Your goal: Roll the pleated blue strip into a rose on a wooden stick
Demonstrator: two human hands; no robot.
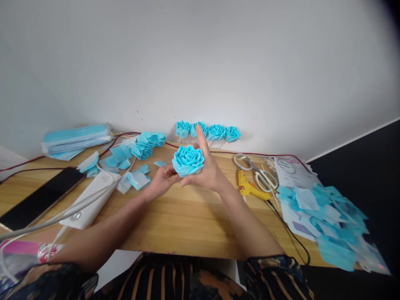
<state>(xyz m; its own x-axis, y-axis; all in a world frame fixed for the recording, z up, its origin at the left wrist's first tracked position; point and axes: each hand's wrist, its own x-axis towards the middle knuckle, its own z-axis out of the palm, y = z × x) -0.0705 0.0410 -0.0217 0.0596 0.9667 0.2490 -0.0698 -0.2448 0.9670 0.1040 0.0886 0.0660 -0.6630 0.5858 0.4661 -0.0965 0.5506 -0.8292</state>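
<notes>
Blue flower (188, 160) between both hands' grip

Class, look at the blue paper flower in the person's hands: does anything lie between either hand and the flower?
Nothing visible does. The left hand and the right hand both touch the paper flower directly, holding it above the table. The glue gun and scissors lie off to the right.

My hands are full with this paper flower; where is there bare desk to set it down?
Bare wood lies along the near desk edge, between the power bank and the glue gun. Crowded: petal pieces on the left, blue scraps on the right.
</notes>
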